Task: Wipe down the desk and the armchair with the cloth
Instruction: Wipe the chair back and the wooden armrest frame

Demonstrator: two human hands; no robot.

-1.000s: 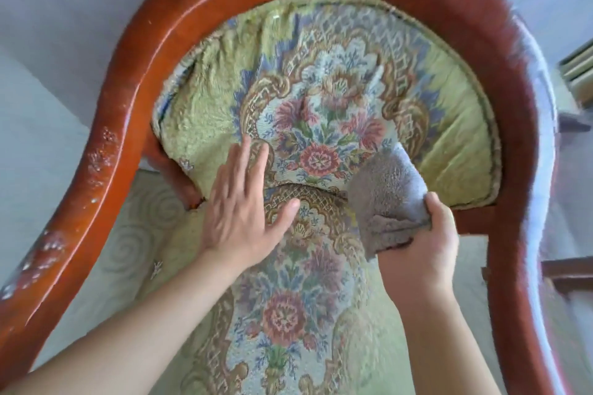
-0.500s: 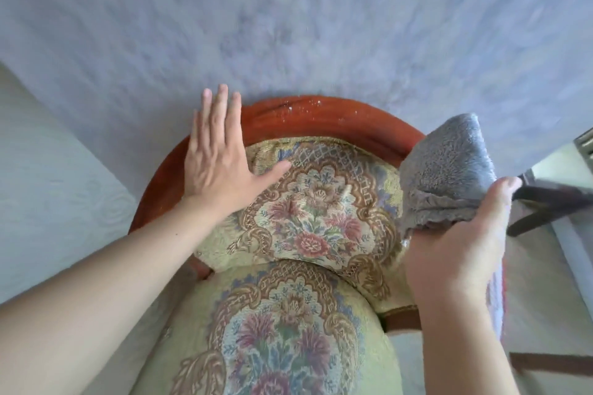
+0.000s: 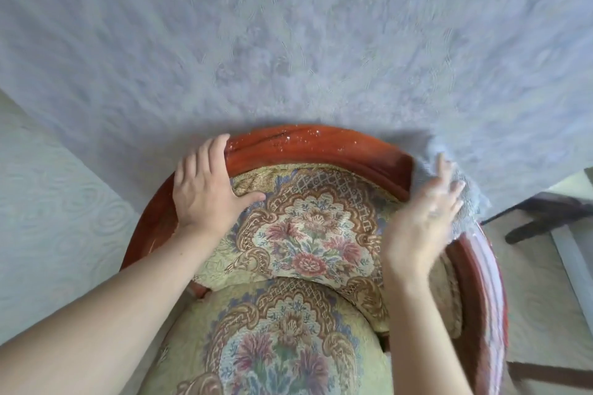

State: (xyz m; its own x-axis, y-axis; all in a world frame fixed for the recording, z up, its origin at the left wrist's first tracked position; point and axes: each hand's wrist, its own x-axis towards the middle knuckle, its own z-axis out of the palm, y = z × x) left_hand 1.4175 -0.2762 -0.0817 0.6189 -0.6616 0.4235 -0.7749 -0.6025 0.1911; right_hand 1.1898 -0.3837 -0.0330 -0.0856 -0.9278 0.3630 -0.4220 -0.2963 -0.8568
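The armchair has a red-brown wooden frame (image 3: 308, 147) curving around a floral, yellow-green back cushion (image 3: 308, 228) and seat cushion (image 3: 276, 340). My left hand (image 3: 205, 189) grips the top left of the frame, fingers over the rim and thumb on the cushion. My right hand (image 3: 423, 215) is blurred and presses the grey cloth (image 3: 465, 205) flat against the upper right of the frame. The cloth drapes over the rim under my fingers. White specks dot the top of the frame. The desk is out of view.
A pale grey-blue patterned wall (image 3: 288, 42) stands right behind the chair, meeting a lighter wall (image 3: 48, 202) on the left. Dark wooden furniture legs (image 3: 545, 218) and a pale floor (image 3: 539, 298) lie to the right of the chair.
My view has lifted from the seat to the chair's top rail. My left hand moved from the cushion up onto the frame. My right hand carried the cloth up onto the right of the rail.
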